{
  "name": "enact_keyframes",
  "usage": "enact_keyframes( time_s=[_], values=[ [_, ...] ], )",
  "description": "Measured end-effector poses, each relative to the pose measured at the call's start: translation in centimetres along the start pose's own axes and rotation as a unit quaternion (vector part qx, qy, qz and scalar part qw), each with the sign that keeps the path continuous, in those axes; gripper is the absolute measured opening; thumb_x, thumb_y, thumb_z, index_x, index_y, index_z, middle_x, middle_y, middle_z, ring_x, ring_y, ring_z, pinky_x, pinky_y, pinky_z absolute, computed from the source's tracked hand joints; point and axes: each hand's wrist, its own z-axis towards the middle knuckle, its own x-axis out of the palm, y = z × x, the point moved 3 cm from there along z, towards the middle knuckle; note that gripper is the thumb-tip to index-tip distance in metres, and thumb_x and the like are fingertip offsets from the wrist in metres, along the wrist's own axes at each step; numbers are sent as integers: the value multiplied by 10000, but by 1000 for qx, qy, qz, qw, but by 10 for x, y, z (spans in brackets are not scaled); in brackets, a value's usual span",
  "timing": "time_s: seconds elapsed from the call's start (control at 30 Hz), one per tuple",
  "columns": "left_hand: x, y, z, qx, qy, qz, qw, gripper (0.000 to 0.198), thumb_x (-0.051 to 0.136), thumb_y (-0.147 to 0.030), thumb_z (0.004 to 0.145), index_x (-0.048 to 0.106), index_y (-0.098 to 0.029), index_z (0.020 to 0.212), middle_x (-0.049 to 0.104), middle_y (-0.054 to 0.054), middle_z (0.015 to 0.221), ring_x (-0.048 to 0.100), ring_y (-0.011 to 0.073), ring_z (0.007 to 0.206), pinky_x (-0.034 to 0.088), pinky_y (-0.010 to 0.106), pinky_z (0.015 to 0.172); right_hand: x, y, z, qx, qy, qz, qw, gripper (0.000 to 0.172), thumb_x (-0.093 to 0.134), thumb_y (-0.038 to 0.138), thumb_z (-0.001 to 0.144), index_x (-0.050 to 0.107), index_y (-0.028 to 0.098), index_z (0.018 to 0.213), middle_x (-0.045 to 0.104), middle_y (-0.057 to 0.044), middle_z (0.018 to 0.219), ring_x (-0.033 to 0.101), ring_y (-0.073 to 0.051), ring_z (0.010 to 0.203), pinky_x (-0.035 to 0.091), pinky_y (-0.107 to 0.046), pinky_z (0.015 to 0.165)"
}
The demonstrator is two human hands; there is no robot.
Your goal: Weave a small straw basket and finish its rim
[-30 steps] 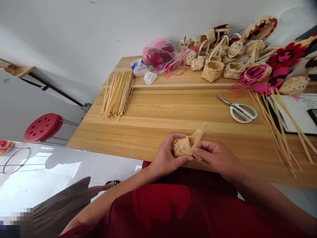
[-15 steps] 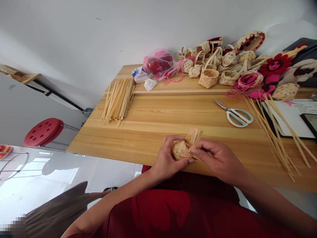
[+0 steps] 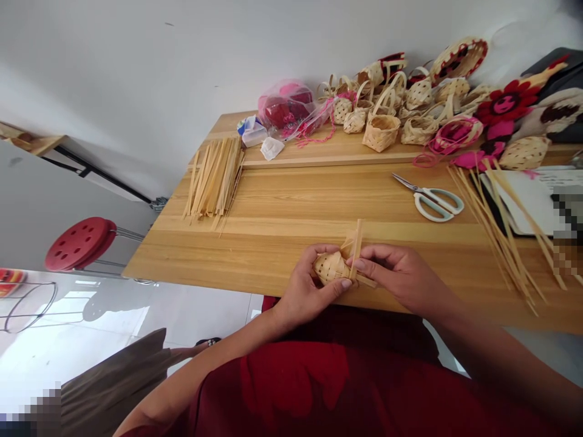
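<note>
We hold a rounded weave (image 3: 330,267) of flat, pale strips (image 3: 357,246); our left hand (image 3: 310,285) curls around it, thumb extended. Our right hand (image 3: 392,273) pinches a strip.

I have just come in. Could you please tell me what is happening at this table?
A person is handling a small woven piece above the near edge of the table. The left hand's grip is around its body, while the right hand's grip pinches the strip ends sticking out of it. The scissors lie farther back, touched by neither hand. A pile of strips lies at the left, and small baskets stand towards the back.
</note>
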Motion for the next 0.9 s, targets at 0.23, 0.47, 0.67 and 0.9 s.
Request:
enact_keyframes(
  time_s=[0.23, 0.47, 0.67, 0.9],
  values=[
    [1, -3, 0, 9, -15, 30, 999, 583, 857, -346, 828, 543, -201, 1298, 622, 27, 989, 571, 139, 839, 503, 282, 779, 2, 3, -4, 27, -3, 21, 999, 365, 736, 595, 862, 731, 236, 797, 713, -22, 788, 606, -183, 712, 502, -311, 645],
    [2, -4, 1, 10, -18, 19, 1000, 576, 857, -337, 822, 550, -203, 1290, 644, 31, 992, 595, 148, 841, 521, 302, 799, 0, 2, -7, 60, 30, -7, 998, 317, 722, 562, 860, 729, 245, 858, 748, -32, 852, 664, -226, 791, 541, -355, 721],
    [-2, -1, 0, 46, -14, 84, 995, 545, 871, -304, 797, 615, -209, 1268, 646, 82, 1173, 612, 179, 955, 519, 309, 830, 1, -2, -3, 109, 85, 31, 990, 333, 739, 568, 833, 750, 239, 886, 768, -47, 923, 682, -264, 909, 543, -399, 866],
    [0, -6, -2, 115, 28, 88, 989, 523, 843, -326, 844, 585, -233, 1289, 594, 91, 1289, 605, 222, 1142, 523, 336, 945, -5, 1, 2, 136, 155, 20, 978, 363, 798, 577, 765, 737, 221, 808, 721, -27, 806, 639, -220, 801, 525, -356, 768]
  ],
)
